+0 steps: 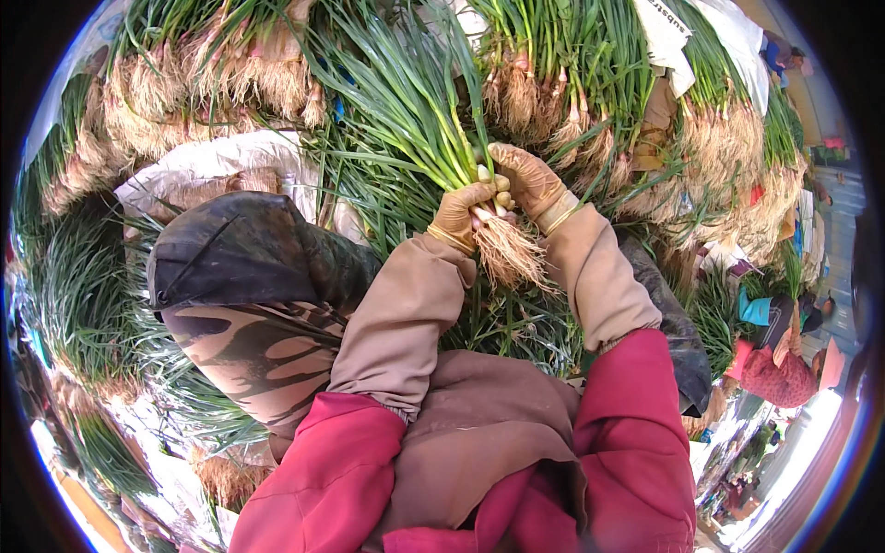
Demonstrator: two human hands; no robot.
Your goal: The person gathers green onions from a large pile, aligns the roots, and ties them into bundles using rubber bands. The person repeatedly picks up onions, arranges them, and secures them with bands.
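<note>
Yellowish rubber gloves cover both of my hands. My left hand [467,211] is closed around the pale stems of a bunch of green garlic [422,131], just above the bulbs. Long green leaves fan up and to the left, and the tan roots [511,252] hang below toward my lap. My right hand [529,180] is at the bunch's right side, thumb and index finger raised beside the stems and the other fingers curled near them. Whether those fingers grip a stem, I cannot tell. More loose green leaves [387,193] lie beneath the bunch.
Rooted bunches stand in rows at the upper left [207,83] and upper right [719,152]. A white sack [228,155] lies beyond my left knee [228,249]. Leafy heaps [83,297] spread at the far left. Another person [781,373] in red sits at the right.
</note>
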